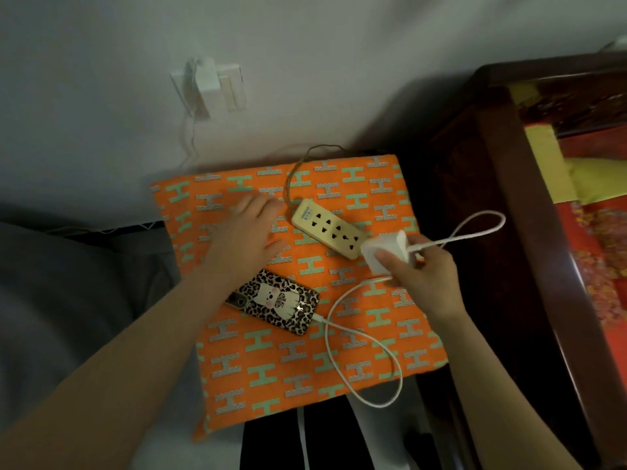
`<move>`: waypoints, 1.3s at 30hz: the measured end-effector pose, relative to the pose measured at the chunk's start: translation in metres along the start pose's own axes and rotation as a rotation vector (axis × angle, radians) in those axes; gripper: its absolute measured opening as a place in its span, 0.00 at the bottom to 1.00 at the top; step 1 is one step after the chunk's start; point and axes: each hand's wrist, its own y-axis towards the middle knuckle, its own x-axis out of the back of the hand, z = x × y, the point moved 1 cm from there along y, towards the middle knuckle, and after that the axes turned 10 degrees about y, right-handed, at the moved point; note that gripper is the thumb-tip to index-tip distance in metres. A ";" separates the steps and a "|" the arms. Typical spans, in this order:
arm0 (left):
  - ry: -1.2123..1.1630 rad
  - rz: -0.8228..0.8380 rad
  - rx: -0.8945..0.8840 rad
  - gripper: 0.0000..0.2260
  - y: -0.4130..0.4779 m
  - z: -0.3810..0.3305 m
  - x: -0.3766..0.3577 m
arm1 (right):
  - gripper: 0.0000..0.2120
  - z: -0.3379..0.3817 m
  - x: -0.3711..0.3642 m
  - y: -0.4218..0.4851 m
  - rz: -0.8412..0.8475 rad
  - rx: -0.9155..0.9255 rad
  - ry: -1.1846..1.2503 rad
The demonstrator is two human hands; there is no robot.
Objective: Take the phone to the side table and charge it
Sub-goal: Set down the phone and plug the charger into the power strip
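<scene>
A phone (278,301) in a leopard-print case with a cat picture lies face down on the side table's orange patterned cloth (373,354). A white cable (339,364) is plugged into its right end and loops over the cloth. My right hand (424,279) grips the white charger block (386,254), held at the near end of a cream power strip (327,228). Whether its prongs are in a socket is hidden. My left hand (249,232) rests flat on the cloth just left of the strip, fingers apart, holding nothing.
A wall outlet (212,86) with white plugs sits above the table. The strip's brown cord (291,178) runs to the back edge. A dark wooden bed frame (529,232) stands to the right, with red and yellow bedding (597,239). Grey fabric (68,300) lies at left.
</scene>
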 end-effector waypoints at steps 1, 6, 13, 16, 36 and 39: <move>-0.003 0.031 -0.054 0.28 0.011 -0.008 -0.002 | 0.19 0.007 -0.005 0.005 0.008 0.059 -0.044; 0.068 0.153 -0.162 0.32 0.044 -0.030 -0.020 | 0.12 0.018 -0.032 0.030 0.017 0.301 -0.256; 0.044 0.113 -0.116 0.28 0.055 -0.024 -0.026 | 0.14 0.017 -0.050 0.044 0.066 0.377 -0.332; 0.028 0.114 -0.113 0.27 0.059 -0.023 -0.024 | 0.14 0.022 -0.057 0.048 0.110 0.387 -0.371; -0.108 0.055 -0.114 0.28 0.059 -0.016 -0.036 | 0.13 0.009 -0.078 0.055 0.075 0.379 -0.460; -0.090 0.068 -0.093 0.28 0.059 -0.022 -0.034 | 0.14 0.012 -0.079 0.057 0.088 0.356 -0.506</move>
